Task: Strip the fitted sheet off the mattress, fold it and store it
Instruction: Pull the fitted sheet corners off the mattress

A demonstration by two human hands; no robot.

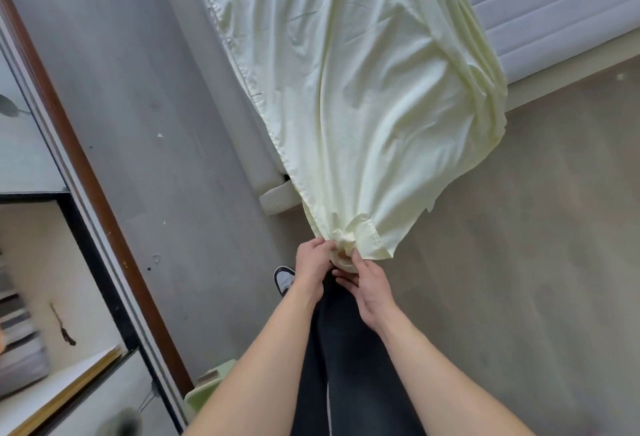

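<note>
Both hands are pinching one gathered corner of the fitted sheet point(363, 96): I'm gripping with left hand point(313, 260) and right hand point(369, 288). It's trailing from the mattress point(554, 9) toward me. Pulling harder risks snagging it on the bed frame point(277, 201).

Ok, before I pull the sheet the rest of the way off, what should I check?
1. Left hand grips the bunched corner of the fitted sheet: ok.
2. Right hand holds the same corner: ok.
3. Sheet fully off the mattress: not ok, its upper part lies over it.
4. Elastic hem free of the bed frame corner: cannot tell.
5. Sheet off the floor: cannot tell.
</note>
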